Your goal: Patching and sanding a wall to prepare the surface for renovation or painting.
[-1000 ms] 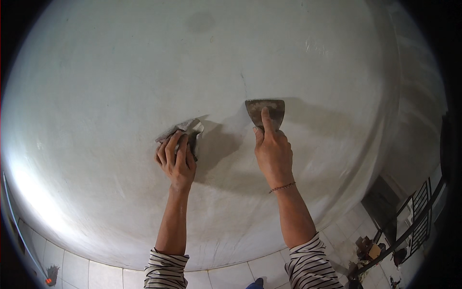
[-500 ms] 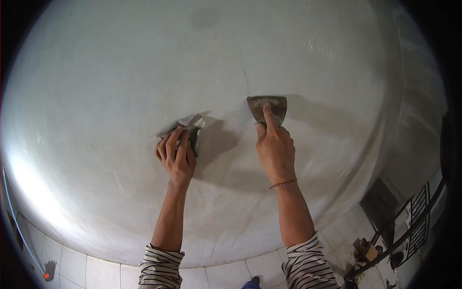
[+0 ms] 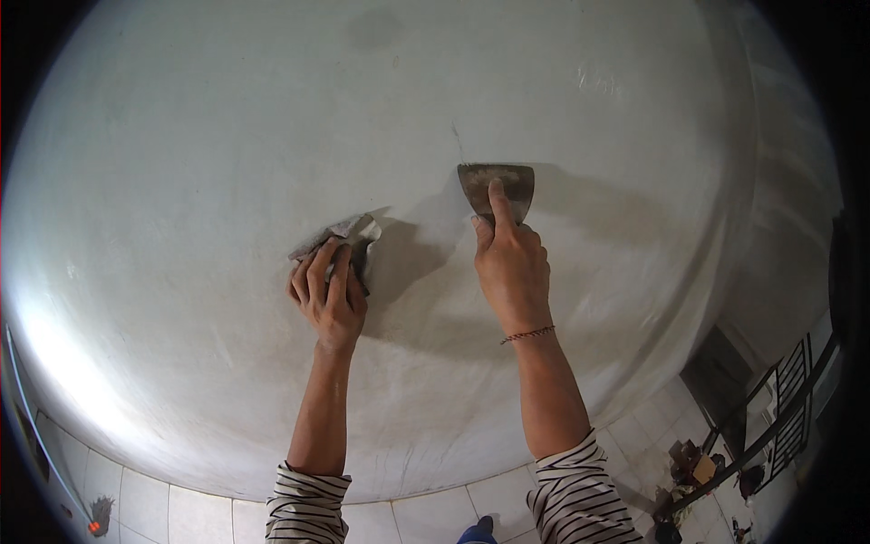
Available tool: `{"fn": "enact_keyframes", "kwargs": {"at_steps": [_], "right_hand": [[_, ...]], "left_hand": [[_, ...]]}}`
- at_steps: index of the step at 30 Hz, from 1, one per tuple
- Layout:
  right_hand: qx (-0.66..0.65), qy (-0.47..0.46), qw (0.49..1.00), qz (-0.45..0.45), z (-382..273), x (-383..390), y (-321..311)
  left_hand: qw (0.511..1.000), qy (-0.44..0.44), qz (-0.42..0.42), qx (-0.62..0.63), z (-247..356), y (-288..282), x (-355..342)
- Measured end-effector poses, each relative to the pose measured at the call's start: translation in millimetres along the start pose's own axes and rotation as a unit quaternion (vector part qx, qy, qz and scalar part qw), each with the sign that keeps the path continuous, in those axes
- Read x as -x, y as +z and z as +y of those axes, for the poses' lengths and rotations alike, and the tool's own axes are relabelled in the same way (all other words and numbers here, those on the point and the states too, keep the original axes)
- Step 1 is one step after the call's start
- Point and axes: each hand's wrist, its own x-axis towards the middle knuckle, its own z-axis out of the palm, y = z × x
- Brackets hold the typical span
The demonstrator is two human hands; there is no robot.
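Observation:
A wide putty knife (image 3: 517, 188) is in my right hand (image 3: 515, 272), its handle wrapped by the fingers and the index finger stretched along the blade. Its far edge meets the pale plastered wall (image 3: 227, 118), just below a thin dark crack (image 3: 458, 138). My left hand (image 3: 328, 295) is closed on a crumpled grey and white sheet (image 3: 362, 231), cloth or paper I cannot tell which. That hand rests at the wall, lower and to the left of the knife. Both hands throw shadows on the surface.
White floor tiles (image 3: 199, 512) run along the wall's foot. At lower right are a dark metal rack (image 3: 790, 408) and a pile of odds and ends with a small cardboard box (image 3: 703, 469). A light blue cord (image 3: 36, 426) runs down the left edge.
My right hand has slid the putty knife a little up the wall, so its edge is closer to the crack. My left hand has stayed almost where it was, with the crumpled sheet.

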Motion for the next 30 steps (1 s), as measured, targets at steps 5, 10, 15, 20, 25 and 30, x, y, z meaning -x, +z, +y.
{"fn": "enact_keyframes", "kwargs": {"at_steps": [5, 10, 15, 20, 25, 30], "right_hand": [[0.003, 0.034, 0.999, -0.029, 1, 0, -3], [-0.001, 0.042, 0.998, -0.052, 1, 1, -5], [0.008, 0.025, 0.999, -0.028, -5, -4, -5], [-0.009, 0.036, 0.998, -0.042, -5, -3, -1], [0.005, 0.029, 0.999, -0.044, 3, 6, 2], [0.01, 0.037, 0.999, -0.038, -4, -2, -5]], "left_hand": [[1.0, -0.004, -0.007, -0.012, 4, -1, -3], [1.0, 0.004, 0.008, -0.01, 1, 1, 0], [1.0, -0.002, 0.007, -0.007, -3, 1, 0], [1.0, -0.004, 0.011, 0.0, -4, 2, 2], [1.0, -0.005, -0.003, -0.011, -3, -3, 1], [1.0, 0.002, 0.009, -0.012, -5, -2, -2]]}}
